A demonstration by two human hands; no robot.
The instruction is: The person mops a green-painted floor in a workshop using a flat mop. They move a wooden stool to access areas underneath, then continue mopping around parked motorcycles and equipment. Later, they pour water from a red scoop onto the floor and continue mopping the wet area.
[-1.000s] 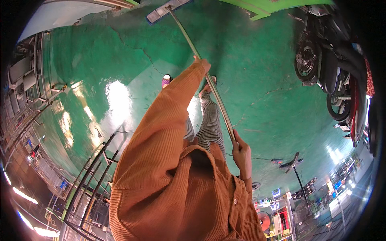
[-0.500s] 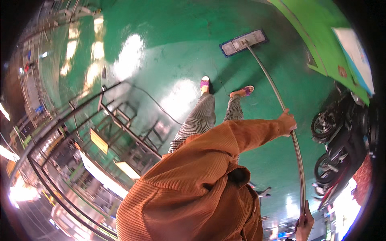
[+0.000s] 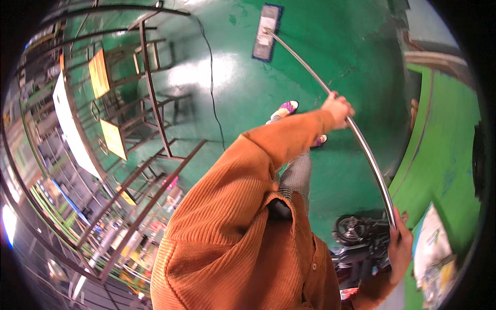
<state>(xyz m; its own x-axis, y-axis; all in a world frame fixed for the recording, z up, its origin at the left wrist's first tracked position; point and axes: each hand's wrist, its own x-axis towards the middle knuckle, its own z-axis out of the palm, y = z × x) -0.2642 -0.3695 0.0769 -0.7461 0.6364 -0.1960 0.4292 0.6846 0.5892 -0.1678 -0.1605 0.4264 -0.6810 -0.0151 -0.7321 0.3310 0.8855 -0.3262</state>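
A flat mop (image 3: 368, 151) with a long shiny metal pole slants across the right half of the view. Its rectangular, blue-fringed mop head (image 3: 262, 44) lies on the green floor at the top middle. My left hand (image 3: 338, 110) is closed around the pole partway up, its arm in an orange-brown corduroy sleeve (image 3: 281, 135). Lower right, near the pole's upper end, my right hand (image 3: 401, 248) also grips it. My feet in purple sandals (image 3: 290, 107) stand on the floor beneath the left forearm.
Dark metal frames (image 3: 147, 88) with yellow panels (image 3: 98, 74) stand on the left. A black cable (image 3: 211, 77) runs along the floor beside them. Motorbikes (image 3: 356, 232) are parked lower right, near a green panel (image 3: 439, 150) and a white sack (image 3: 433, 235).
The mop head has swung left and turned from lying nearly crosswise to nearly lengthwise. My view has turned, and both hands appear higher, still holding the pole.
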